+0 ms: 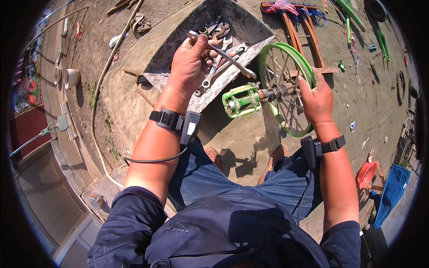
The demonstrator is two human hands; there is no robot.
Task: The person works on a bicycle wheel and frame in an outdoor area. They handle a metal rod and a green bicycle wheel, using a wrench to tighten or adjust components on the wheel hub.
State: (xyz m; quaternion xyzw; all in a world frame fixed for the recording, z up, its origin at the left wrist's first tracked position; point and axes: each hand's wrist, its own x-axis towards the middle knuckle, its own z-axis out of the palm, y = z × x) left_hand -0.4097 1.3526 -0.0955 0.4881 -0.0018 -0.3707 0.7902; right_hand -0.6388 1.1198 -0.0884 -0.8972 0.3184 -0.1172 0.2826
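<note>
My left hand (189,62) is closed around a long metal wrench (239,67), which slants down to the right with one end showing past my thumb. Below it a grey metal tray (254,22) holds several wrenches (220,30), some with rusty jaws; my hand hides part of them. My right hand (318,99) grips the rim of a green spoked wheel (300,58) at its right side. A green pedal (231,103) sticks out leftward from the wheel's hub, beside the tray's near edge. The wrench's free end is close to the pedal and wheel, seemingly without touching.
A wooden frame (292,31) with coloured strands lies beyond the wheel. Green bicycle parts (383,44) are scattered at the far right. A pale hose (103,76) runs along the left. A red seat-like piece (366,173) and blue cloth (391,192) are at the right.
</note>
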